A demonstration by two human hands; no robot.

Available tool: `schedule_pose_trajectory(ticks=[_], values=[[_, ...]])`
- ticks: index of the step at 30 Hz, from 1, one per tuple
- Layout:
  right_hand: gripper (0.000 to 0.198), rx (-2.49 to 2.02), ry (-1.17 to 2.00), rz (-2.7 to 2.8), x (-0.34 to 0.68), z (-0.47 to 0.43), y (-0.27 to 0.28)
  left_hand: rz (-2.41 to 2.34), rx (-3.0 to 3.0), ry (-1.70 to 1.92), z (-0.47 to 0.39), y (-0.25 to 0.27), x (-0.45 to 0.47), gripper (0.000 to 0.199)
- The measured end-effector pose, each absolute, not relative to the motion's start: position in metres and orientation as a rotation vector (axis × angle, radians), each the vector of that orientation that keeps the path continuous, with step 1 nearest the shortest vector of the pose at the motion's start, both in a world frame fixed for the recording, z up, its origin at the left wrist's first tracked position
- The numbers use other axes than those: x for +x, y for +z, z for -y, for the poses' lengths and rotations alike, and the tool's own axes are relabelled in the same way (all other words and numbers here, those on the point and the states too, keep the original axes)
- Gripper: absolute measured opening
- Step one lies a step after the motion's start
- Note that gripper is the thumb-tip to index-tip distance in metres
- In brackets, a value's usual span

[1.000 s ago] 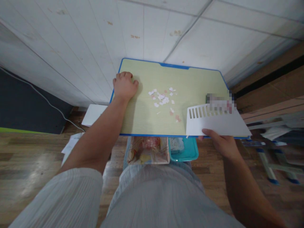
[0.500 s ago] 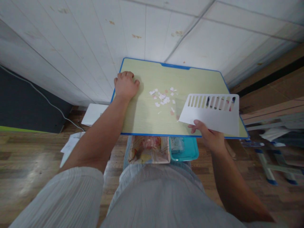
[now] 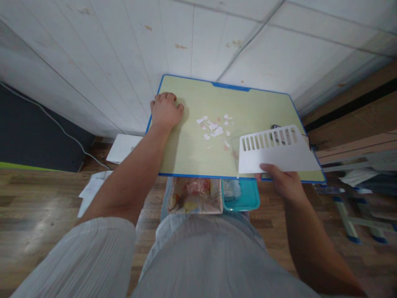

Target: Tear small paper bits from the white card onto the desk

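Observation:
My left hand [image 3: 166, 109] rests on the left side of the pale board-topped table [image 3: 192, 159], fingers slightly bent and thumb apart, holding nothing. In my right hand [image 3: 283, 180] is a flat white slotted panel [image 3: 273, 157], gripped by its near edge with the thumb on top. It is tilted over the table's right front, its row of slots facing away from me. Small torn paper scraps [image 3: 217, 129], mostly white with some pinkish ones, lie scattered in the table's middle. A dark object [image 3: 275, 126] shows partly behind the panel; its kind is unclear.
Below the front edge stand a patterned box [image 3: 214, 207] and a turquoise container [image 3: 248, 203] with pale contents. A white wall [image 3: 176, 25] runs behind the table. White papers [image 3: 93, 186] lie on the left, and a brown cardboard stack [image 3: 350, 107] stands on the right.
My right hand has moved slightly right and toward me, turning the slotted panel so its left edge is more upright. The left hand stays on the table; the scraps lie the same.

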State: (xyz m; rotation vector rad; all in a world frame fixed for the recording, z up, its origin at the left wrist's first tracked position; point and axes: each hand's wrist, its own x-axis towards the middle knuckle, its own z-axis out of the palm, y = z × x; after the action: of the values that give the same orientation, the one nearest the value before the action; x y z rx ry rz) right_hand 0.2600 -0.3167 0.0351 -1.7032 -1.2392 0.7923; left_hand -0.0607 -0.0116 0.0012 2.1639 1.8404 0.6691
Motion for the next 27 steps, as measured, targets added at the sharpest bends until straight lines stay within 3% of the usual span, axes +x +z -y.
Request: schedule_pose_trajectory(ticks=[12,19,27], values=[[0.042,-1.685,0.738,1.236,0.257,0.314,0.037,-1.863,2.181,0.674,0.011,-0.001,-0.060,0.052],[0.020,-1.686,0.538,1.042,0.259,0.297,0.042,-1.857,2.186,0.656,0.012,0.000,-0.059,0.056],[0.037,-1.716,0.499,1.273,0.253,0.293,0.031,-1.916,2.196,0.584,0.023,0.014,-0.055,0.050]])
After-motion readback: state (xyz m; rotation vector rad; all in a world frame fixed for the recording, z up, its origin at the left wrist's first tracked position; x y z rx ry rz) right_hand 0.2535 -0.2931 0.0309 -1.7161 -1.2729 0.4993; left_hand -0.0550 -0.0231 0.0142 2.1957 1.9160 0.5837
